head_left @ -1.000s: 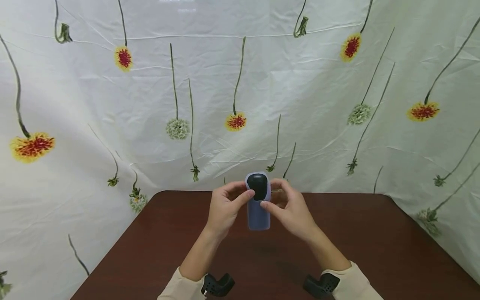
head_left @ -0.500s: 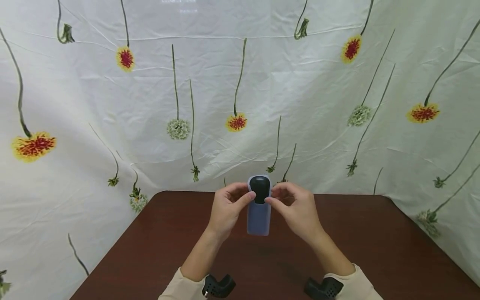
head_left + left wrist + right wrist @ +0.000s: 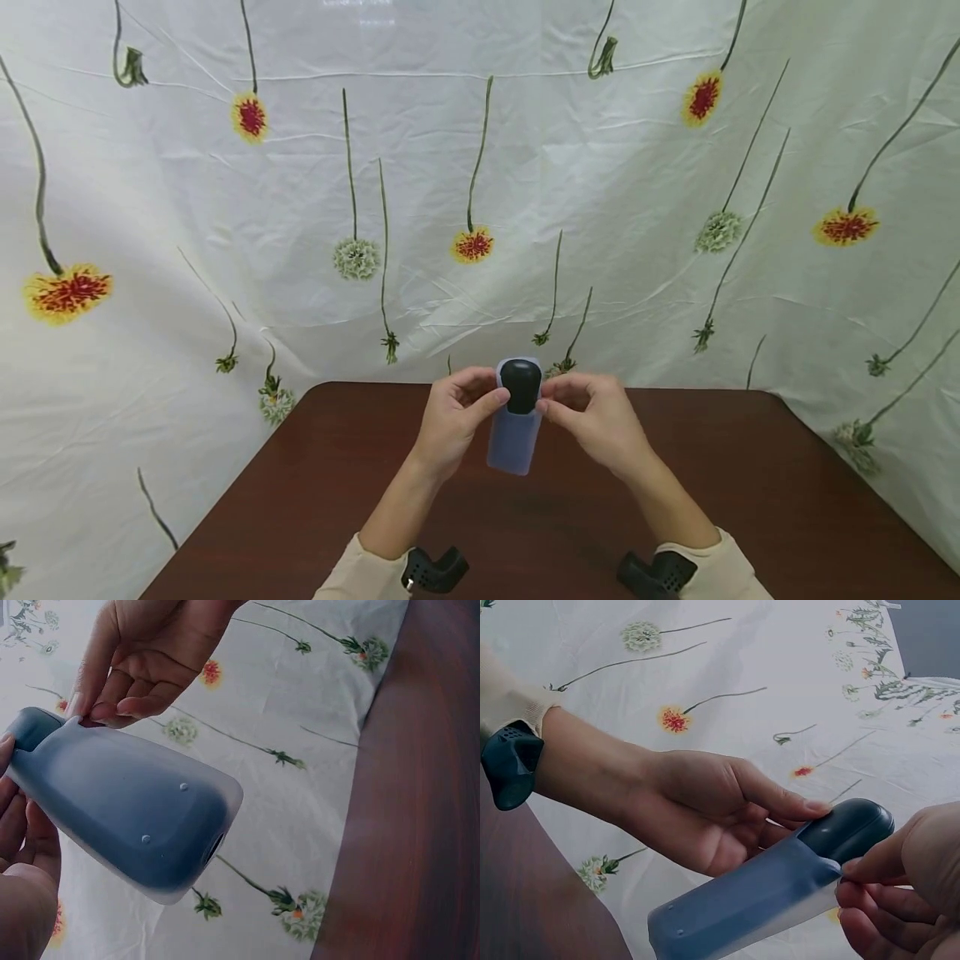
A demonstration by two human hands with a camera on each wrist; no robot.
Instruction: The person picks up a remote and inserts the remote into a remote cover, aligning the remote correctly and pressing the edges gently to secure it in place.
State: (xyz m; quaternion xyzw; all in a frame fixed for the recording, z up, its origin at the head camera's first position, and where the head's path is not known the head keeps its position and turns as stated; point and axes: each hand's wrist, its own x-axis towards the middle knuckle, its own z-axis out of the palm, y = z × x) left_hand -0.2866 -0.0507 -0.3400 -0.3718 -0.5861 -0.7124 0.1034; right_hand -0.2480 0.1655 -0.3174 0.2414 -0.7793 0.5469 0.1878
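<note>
A dark, smooth, rounded device [image 3: 521, 385] sits in a translucent blue soft case [image 3: 513, 443], held up over the table. Only its rounded end shows bare above the case's opening. The left hand [image 3: 452, 421] grips it from the left side, thumb on the dark end. From the other side, the right hand [image 3: 600, 421] pinches the case's opening edge between thumb and fingertips. That edge is drawn out to a small point at the fingertips [image 3: 859, 868] in the right wrist view. Two small bumps mark the case [image 3: 127, 802] near its lower end in the left wrist view.
A dark reddish-brown table [image 3: 360, 467] lies beneath the hands. Behind it hangs a white cloth [image 3: 600, 167] printed with flowers. Black wrist cameras [image 3: 435, 571] are strapped over the light sleeves [image 3: 367, 575].
The device and case have sunk slightly, and their lower end has swung left. The right hand has shifted a little right, its thumb moving from the case's front to its edge.
</note>
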